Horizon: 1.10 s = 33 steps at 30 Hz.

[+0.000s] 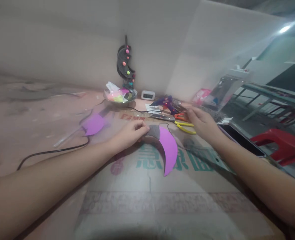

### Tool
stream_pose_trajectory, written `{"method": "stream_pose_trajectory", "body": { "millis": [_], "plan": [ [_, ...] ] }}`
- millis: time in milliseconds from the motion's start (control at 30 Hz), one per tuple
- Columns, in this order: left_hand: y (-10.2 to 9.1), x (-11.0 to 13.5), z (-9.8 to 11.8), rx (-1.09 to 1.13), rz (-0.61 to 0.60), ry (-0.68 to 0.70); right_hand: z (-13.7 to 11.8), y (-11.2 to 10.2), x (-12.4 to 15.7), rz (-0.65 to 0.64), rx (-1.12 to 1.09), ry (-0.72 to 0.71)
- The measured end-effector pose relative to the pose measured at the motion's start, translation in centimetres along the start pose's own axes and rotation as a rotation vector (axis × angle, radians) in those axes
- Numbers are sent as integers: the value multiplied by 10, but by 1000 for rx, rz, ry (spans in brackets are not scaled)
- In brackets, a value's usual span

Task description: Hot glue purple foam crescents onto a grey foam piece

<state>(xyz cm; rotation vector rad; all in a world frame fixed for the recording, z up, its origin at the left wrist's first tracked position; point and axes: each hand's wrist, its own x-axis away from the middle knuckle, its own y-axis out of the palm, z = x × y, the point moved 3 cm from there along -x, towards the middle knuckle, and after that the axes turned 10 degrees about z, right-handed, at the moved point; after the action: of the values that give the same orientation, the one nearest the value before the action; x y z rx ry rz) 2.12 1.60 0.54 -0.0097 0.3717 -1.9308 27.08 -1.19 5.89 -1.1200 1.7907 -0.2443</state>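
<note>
My left hand (pixel 133 133) is closed on the grey end of a crescent-shaped piece (pixel 169 150), pinched between thumb and fingers. The rest of the crescent is purple and curves down to a point over the cardboard. To the right, my right hand (pixel 200 121) reaches over the tools with its fingers closed. What it holds, if anything, I cannot make out. Close to its fingertips are orange handles (pixel 179 116) and yellow handles (pixel 185 127). Just beyond lies a dark blue glue gun (pixel 168 102) with a small red light.
Printed cardboard (pixel 127 203) covers the table. A blurred purple piece (pixel 94 125) and a black cord (pixel 54 151) lie left. Behind are a bowl (pixel 119 102), a decorated grey crescent (pixel 123 61) and a small white clock (pixel 148 95). A phone-like device (pixel 240 138) and red stool (pixel 282 143) are right.
</note>
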Motion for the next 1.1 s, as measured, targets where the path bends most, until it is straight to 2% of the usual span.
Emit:
{"method": "stream_pose_trajectory", "body": {
  "millis": [100,333,467,600,700,900,1100],
  "plan": [
    [0,-1,-2,9,2,9,-19,5,18,-82,-77,12],
    [-2,1,-2,55,48,10,-31,29,41,-344,-287,291],
    [1,1,0,34,-84,0,-38,32,44,-353,-323,373],
    [3,1,1,-32,-177,53,-35,37,48,-384,-332,344],
    [2,0,2,-68,-173,63,-31,37,48,-350,-292,209],
    [0,-1,2,-77,-107,57,-36,17,43,-92,-82,-242],
    [0,-2,3,-39,-117,48,-47,21,53,-77,125,-611]
  ]
}}
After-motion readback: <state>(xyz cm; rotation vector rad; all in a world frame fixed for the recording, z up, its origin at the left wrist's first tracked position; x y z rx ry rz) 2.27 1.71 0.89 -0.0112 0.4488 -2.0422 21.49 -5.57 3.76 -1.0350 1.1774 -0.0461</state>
